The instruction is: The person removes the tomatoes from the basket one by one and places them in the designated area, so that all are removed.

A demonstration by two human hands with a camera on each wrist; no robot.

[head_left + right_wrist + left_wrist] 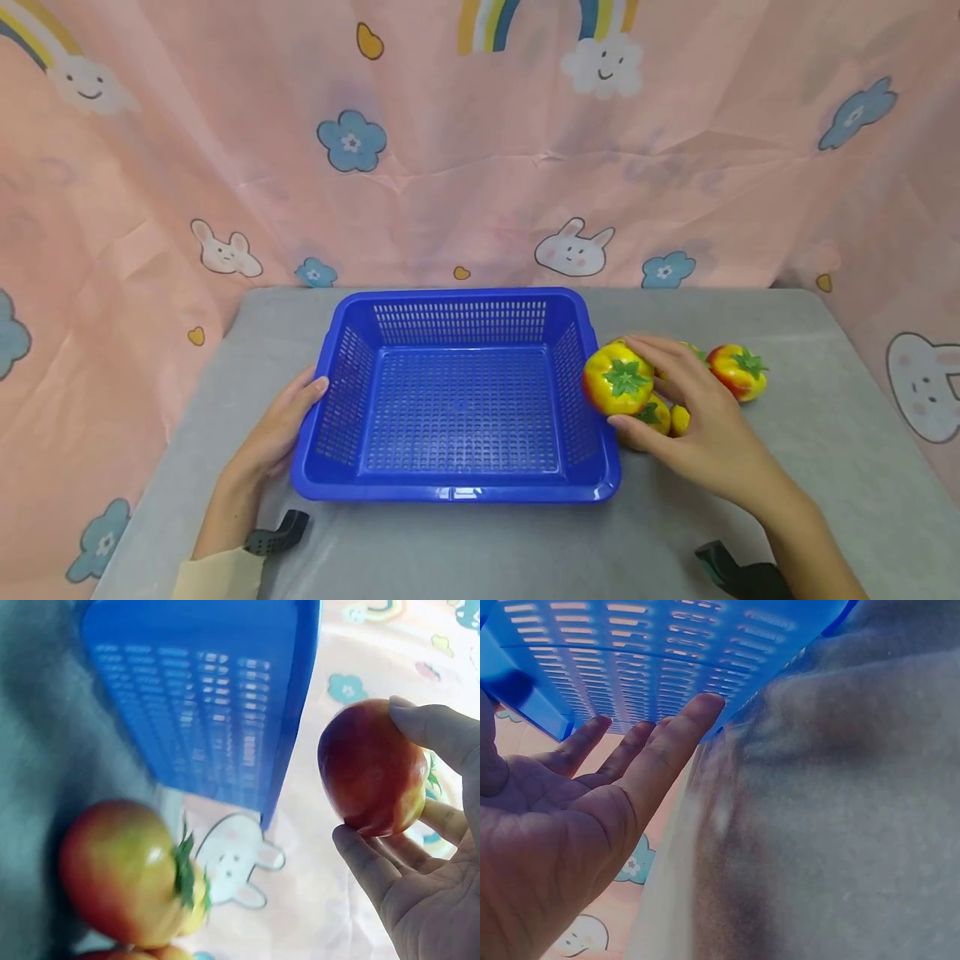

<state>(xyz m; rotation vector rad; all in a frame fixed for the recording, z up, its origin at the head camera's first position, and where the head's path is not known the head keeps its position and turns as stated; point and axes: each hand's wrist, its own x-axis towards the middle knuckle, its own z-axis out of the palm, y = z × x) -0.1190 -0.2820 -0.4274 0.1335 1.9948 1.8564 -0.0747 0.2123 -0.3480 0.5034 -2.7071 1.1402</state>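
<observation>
A blue plastic basket with slotted walls stands at the middle of the table, nothing inside it. My left hand holds its left side, thumb on the rim; in the left wrist view the fingers lie along the outer wall. My right hand grips a yellow-and-red toy tomato with a green leafy top. It is raised beside the basket's right rim, thumb and fingers around it, as the right wrist view shows of the same tomato.
Behind and under the right hand are several more yellow-red toy fruits, partly hidden; one tomato shows at the far right, another tomato in the right wrist view. A grey cloth covers the table. A pink patterned curtain hangs behind.
</observation>
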